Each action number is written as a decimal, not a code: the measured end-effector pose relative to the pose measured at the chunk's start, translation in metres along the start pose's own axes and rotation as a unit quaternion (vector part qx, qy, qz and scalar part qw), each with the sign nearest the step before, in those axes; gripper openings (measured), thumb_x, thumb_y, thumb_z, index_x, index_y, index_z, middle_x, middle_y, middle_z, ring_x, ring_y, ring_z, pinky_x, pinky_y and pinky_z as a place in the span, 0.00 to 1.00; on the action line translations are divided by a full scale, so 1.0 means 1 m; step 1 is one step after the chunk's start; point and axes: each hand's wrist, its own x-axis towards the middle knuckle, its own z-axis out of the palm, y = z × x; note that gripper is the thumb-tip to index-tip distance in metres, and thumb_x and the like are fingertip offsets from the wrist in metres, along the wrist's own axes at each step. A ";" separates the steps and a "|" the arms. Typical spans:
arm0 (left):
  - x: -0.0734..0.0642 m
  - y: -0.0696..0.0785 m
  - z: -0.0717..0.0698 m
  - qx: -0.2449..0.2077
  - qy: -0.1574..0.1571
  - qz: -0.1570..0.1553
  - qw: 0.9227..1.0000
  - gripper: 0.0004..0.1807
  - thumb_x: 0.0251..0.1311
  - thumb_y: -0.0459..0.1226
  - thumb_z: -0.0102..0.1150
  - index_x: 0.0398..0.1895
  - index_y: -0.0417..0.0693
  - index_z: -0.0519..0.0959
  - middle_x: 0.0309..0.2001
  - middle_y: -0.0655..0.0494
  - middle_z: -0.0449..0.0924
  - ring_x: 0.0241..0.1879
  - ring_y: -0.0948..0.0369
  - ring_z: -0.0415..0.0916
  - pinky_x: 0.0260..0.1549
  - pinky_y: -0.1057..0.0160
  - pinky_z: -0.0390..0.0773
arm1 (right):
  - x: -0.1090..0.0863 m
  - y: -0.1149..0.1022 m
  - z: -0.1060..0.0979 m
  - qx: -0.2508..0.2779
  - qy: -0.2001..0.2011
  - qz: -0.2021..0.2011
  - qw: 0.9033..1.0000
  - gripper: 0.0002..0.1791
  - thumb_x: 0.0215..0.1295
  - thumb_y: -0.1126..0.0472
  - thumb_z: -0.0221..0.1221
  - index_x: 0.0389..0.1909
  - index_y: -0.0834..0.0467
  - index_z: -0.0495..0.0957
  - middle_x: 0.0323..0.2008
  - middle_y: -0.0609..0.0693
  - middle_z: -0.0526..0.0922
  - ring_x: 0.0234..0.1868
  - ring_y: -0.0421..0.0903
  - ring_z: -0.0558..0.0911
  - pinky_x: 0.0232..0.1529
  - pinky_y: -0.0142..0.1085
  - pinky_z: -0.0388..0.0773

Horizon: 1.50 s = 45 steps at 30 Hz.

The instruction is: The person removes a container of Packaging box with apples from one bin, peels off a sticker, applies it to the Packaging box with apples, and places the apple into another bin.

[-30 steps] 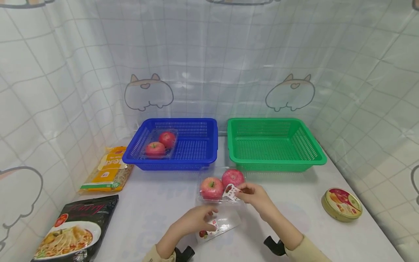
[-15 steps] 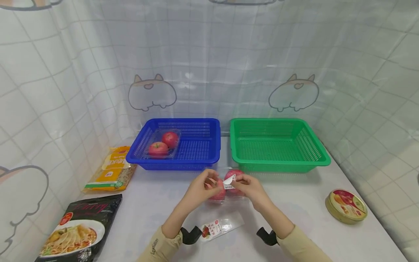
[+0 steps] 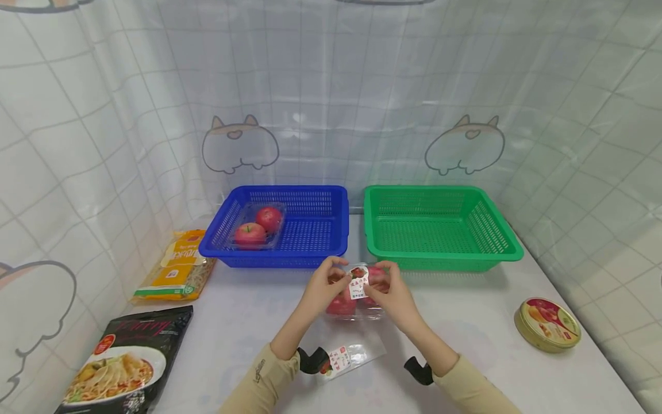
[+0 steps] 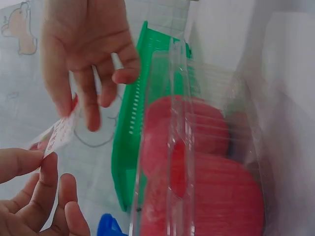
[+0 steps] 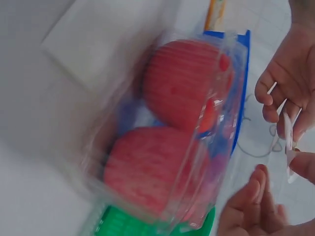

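Observation:
My left hand (image 3: 320, 286) pinches the left edge of a white sticker (image 3: 358, 282) with red fruit and red lettering. At its other edge my right hand (image 3: 395, 296) holds the same sticker between thumb and finger. Below the sticker stands a clear plastic box (image 4: 179, 118) with two red apples (image 5: 184, 83), its near edge showing beneath the hands. In the left wrist view the sticker is up off the box lid. Nearer the front, a clear backing sheet (image 3: 369, 349) lies on the table, with another fruit sticker (image 3: 339, 359) on it.
A blue basket (image 3: 315, 261) at the back left holds a second box of apples (image 3: 250, 234). Beside it is a green basket (image 3: 439, 261). A yellow grain bag (image 3: 178, 261) and a black noodle packet (image 3: 124, 365) lie left. A round tin (image 3: 547, 325) stands right.
My left hand has gone from the backing sheet up to the sticker in my right hand. The sticker, bent half a second ago, is now spread flatter, its printed face towards me.

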 end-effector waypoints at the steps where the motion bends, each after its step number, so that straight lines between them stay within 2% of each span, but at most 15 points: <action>1: 0.001 -0.001 0.000 0.008 0.000 -0.001 1.000 0.16 0.57 0.32 0.58 0.49 0.42 0.72 0.31 0.49 0.80 0.27 0.62 0.72 0.26 0.62 0.76 | -0.001 0.001 0.000 -0.026 0.006 -0.021 0.999 0.23 0.55 0.68 0.62 0.50 0.59 0.65 0.35 0.54 0.82 0.33 0.43 0.79 0.34 0.32 0.76; 3: 0.003 -0.004 0.000 0.024 0.000 -0.002 1.000 0.16 0.57 0.33 0.58 0.49 0.42 0.71 0.31 0.50 0.80 0.27 0.63 0.72 0.26 0.65 0.74 | -0.001 0.001 -0.001 -0.074 0.018 -0.058 0.995 0.21 0.54 0.69 0.62 0.47 0.57 0.67 0.34 0.52 0.82 0.31 0.42 0.78 0.33 0.32 0.74; 6: 0.005 -0.007 0.000 0.029 -0.005 -0.005 1.000 0.17 0.57 0.32 0.58 0.50 0.42 0.70 0.31 0.49 0.80 0.26 0.60 0.74 0.26 0.64 0.75 | -0.001 0.002 0.000 -0.137 0.027 -0.099 0.985 0.16 0.52 0.70 0.63 0.42 0.56 0.74 0.29 0.48 0.81 0.27 0.41 0.76 0.28 0.31 0.74; 10: 0.007 -0.008 0.000 0.020 -0.015 -0.012 1.000 0.18 0.58 0.32 0.57 0.51 0.43 0.69 0.31 0.48 0.80 0.25 0.54 0.76 0.22 0.60 0.76 | 0.001 0.003 0.001 -0.182 0.028 -0.117 0.976 0.15 0.50 0.70 0.64 0.40 0.54 0.80 0.26 0.47 0.80 0.24 0.40 0.76 0.24 0.30 0.73; 16: 0.010 -0.012 0.002 0.011 -0.027 -0.020 0.999 0.19 0.59 0.34 0.57 0.52 0.42 0.67 0.33 0.45 0.80 0.24 0.56 0.76 0.22 0.56 0.80 | 0.003 0.004 0.003 -0.182 0.015 -0.110 0.977 0.17 0.49 0.71 0.64 0.42 0.55 0.81 0.24 0.46 0.80 0.24 0.40 0.76 0.25 0.30 0.73; 18: 0.010 -0.014 0.002 0.026 -0.027 -0.012 0.999 0.19 0.57 0.34 0.59 0.50 0.43 0.65 0.34 0.45 0.81 0.26 0.57 0.77 0.25 0.58 0.80 | 0.004 0.004 0.004 -0.177 0.010 -0.102 0.979 0.18 0.49 0.71 0.64 0.43 0.56 0.82 0.23 0.46 0.80 0.24 0.39 0.75 0.25 0.29 0.72; 20: 0.008 -0.016 0.001 0.059 -0.029 0.005 0.998 0.18 0.55 0.33 0.61 0.46 0.43 0.66 0.35 0.47 0.80 0.29 0.57 0.78 0.29 0.59 0.80 | 0.005 0.005 0.004 -0.176 0.008 -0.097 0.979 0.18 0.49 0.71 0.64 0.44 0.57 0.82 0.23 0.46 0.80 0.23 0.38 0.74 0.24 0.29 0.71; 22: 0.007 -0.018 0.001 0.112 -0.027 0.034 0.993 0.16 0.51 0.33 0.63 0.41 0.44 0.68 0.33 0.50 0.81 0.33 0.56 0.78 0.38 0.59 0.77 | 0.006 0.007 0.004 -0.183 0.009 -0.097 0.978 0.18 0.48 0.71 0.64 0.43 0.58 0.82 0.22 0.46 0.79 0.23 0.38 0.72 0.24 0.29 0.69; 24: 0.006 -0.018 0.002 0.167 -0.026 0.061 0.984 0.14 0.49 0.34 0.65 0.39 0.46 0.73 0.31 0.53 0.81 0.38 0.55 0.76 0.46 0.53 0.70 | 0.007 0.009 0.003 -0.190 0.007 -0.092 0.977 0.18 0.48 0.71 0.63 0.43 0.58 0.82 0.22 0.46 0.78 0.22 0.38 0.70 0.23 0.30 0.67; 28: 0.005 -0.020 0.004 0.245 -0.023 0.088 0.965 0.14 0.47 0.37 0.66 0.40 0.51 0.81 0.27 0.57 0.80 0.43 0.52 0.71 0.45 0.46 0.60 | 0.009 0.011 0.002 -0.212 0.002 -0.086 0.974 0.18 0.49 0.70 0.63 0.44 0.58 0.81 0.22 0.46 0.78 0.24 0.41 0.69 0.26 0.33 0.66; 30: 0.004 -0.020 0.006 0.262 -0.023 0.088 0.961 0.16 0.47 0.37 0.66 0.43 0.52 0.82 0.27 0.56 0.80 0.44 0.51 0.70 0.44 0.46 0.59 | 0.010 0.013 0.003 -0.220 0.001 -0.087 0.971 0.18 0.49 0.70 0.62 0.44 0.58 0.81 0.23 0.46 0.78 0.26 0.42 0.70 0.27 0.34 0.66; 32: 0.004 -0.021 0.006 0.278 -0.020 0.088 0.956 0.17 0.47 0.38 0.66 0.44 0.53 0.82 0.29 0.56 0.80 0.45 0.51 0.69 0.43 0.46 0.59 | 0.011 0.015 0.003 -0.222 0.005 -0.106 0.969 0.18 0.49 0.69 0.62 0.44 0.59 0.81 0.23 0.46 0.79 0.26 0.42 0.70 0.27 0.35 0.66; 37: 0.005 -0.023 0.008 0.305 -0.021 0.085 0.948 0.19 0.47 0.41 0.67 0.45 0.51 0.82 0.41 0.53 0.81 0.48 0.49 0.68 0.44 0.45 0.59 | 0.009 0.019 0.004 -0.246 0.024 -0.163 0.955 0.17 0.47 0.68 0.61 0.41 0.61 0.82 0.20 0.46 0.78 0.25 0.42 0.69 0.24 0.34 0.64; 42: 0.004 -0.024 0.009 0.326 -0.025 0.092 0.940 0.20 0.46 0.42 0.68 0.45 0.49 0.81 0.45 0.50 0.80 0.50 0.48 0.66 0.46 0.45 0.58 | 0.010 0.019 0.007 -0.283 0.024 -0.148 0.947 0.17 0.46 0.69 0.63 0.42 0.61 0.82 0.17 0.45 0.75 0.24 0.42 0.68 0.25 0.34 0.65; 45: 0.004 -0.024 0.009 0.345 -0.024 0.105 0.933 0.20 0.46 0.42 0.67 0.45 0.49 0.81 0.45 0.51 0.80 0.50 0.48 0.66 0.45 0.45 0.58 | 0.011 0.019 0.009 -0.313 0.025 -0.151 0.937 0.17 0.46 0.68 0.64 0.42 0.59 0.83 0.17 0.44 0.75 0.24 0.42 0.70 0.26 0.35 0.66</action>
